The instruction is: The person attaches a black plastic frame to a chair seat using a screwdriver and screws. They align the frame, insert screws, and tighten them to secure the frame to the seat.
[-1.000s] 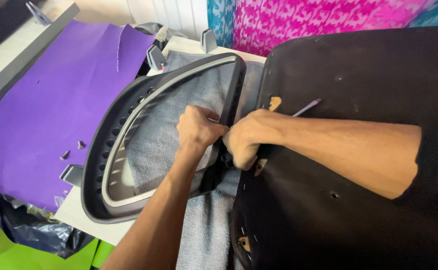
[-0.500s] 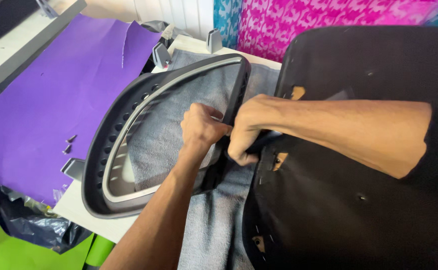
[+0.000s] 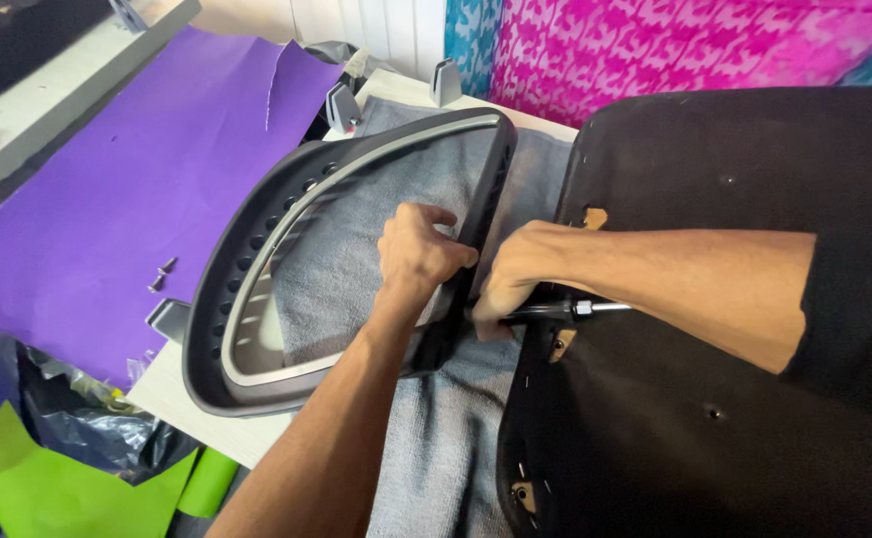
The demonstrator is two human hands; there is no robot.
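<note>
My left hand [image 3: 414, 254] grips the right edge of a dark grey chair-back frame [image 3: 247, 269] that lies tilted on a grey towel [image 3: 446, 438]. My right hand [image 3: 512, 279] is closed around the handle of a screwdriver [image 3: 566, 311], whose metal shaft points right along the joint between the frame and a black chair seat underside [image 3: 715, 438]. The screwdriver's tip is hidden by my forearm. The two hands are almost touching at the frame's lower right corner.
A purple sheet [image 3: 107, 219] covers the table at left, with two small screws [image 3: 162, 274] on it. Metal brackets [image 3: 344, 105] stand at the table's far edge. Green paper [image 3: 47, 488] and a dark plastic bag lie below. Pink patterned cloth [image 3: 695, 50] hangs behind.
The view has shifted a little. My right hand has slid down along the joint, and the screwdriver's handle and shaft now show under it. My left hand stays on the frame's edge.
</note>
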